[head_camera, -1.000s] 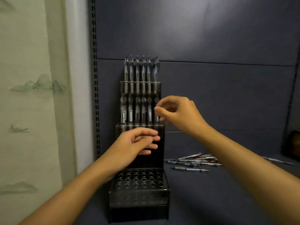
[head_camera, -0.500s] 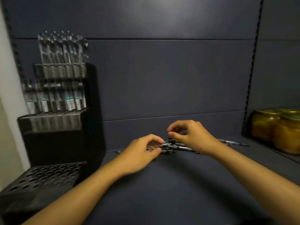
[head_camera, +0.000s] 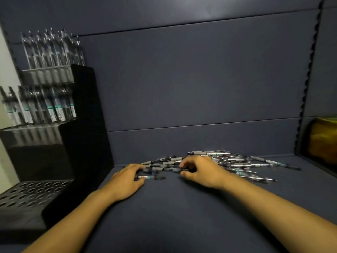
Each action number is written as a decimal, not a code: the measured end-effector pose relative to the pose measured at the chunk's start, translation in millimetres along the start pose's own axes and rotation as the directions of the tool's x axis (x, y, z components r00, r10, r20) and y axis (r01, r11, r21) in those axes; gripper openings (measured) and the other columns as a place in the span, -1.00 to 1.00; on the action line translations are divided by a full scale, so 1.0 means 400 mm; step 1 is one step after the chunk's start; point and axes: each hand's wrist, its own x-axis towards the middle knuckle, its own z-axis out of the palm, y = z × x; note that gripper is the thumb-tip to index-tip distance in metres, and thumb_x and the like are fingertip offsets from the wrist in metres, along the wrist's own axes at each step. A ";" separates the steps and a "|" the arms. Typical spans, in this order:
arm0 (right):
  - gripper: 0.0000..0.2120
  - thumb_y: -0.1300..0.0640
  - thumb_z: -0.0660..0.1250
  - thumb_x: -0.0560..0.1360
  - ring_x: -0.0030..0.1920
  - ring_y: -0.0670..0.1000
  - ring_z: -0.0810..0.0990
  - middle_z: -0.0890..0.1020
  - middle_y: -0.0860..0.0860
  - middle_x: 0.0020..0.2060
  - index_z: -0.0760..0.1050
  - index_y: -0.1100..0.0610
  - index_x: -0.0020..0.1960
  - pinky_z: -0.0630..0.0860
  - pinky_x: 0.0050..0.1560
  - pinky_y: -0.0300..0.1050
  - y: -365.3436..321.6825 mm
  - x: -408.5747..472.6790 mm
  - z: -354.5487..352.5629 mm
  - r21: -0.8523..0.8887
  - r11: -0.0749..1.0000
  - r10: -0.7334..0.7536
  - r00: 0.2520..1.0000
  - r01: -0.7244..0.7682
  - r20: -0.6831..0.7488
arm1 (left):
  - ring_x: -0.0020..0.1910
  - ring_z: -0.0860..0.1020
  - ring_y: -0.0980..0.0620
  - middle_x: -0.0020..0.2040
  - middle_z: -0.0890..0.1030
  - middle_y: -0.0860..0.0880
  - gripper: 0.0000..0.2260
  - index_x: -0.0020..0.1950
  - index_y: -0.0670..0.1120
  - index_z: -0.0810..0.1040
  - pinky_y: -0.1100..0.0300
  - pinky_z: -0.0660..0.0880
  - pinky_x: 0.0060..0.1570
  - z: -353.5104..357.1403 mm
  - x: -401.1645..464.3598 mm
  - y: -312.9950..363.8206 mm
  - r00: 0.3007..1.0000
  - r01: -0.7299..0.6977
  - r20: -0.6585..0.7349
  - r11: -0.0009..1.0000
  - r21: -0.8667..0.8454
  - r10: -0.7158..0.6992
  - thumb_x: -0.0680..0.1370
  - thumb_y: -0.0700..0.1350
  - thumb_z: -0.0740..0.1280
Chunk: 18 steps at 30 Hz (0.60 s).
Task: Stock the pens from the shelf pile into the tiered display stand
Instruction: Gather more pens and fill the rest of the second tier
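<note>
Loose pile of grey-barrelled pens [head_camera: 218, 162] on dark blue shelf [head_camera: 173, 207], centre-right, far side. Left hand [head_camera: 125, 181] pinches single pen [head_camera: 151, 177] at pile's near-left edge; right hand [head_camera: 202, 170] curls over pens. Black tiered display stand [head_camera: 76, 143] far left. Versus 0.5 s ago: view closer, both hands deeper in pile.

Dim overhead light, motion blur smearing the display stand [head_camera: 54, 125] at left, wide-angle bending at the edges.
</note>
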 end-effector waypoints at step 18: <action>-0.72 0.21 0.22 0.58 0.21 0.01 0.55 0.65 -0.04 0.16 0.61 0.02 0.19 0.45 0.27 -0.13 0.049 0.048 0.070 -0.145 0.986 -0.111 0.976 0.084 -0.186 | 0.41 0.25 0.08 0.40 0.29 0.15 -0.37 0.46 0.17 0.27 0.06 0.19 0.45 0.061 0.120 0.060 0.988 -0.150 0.022 0.986 -0.077 0.153 0.46 0.33 0.33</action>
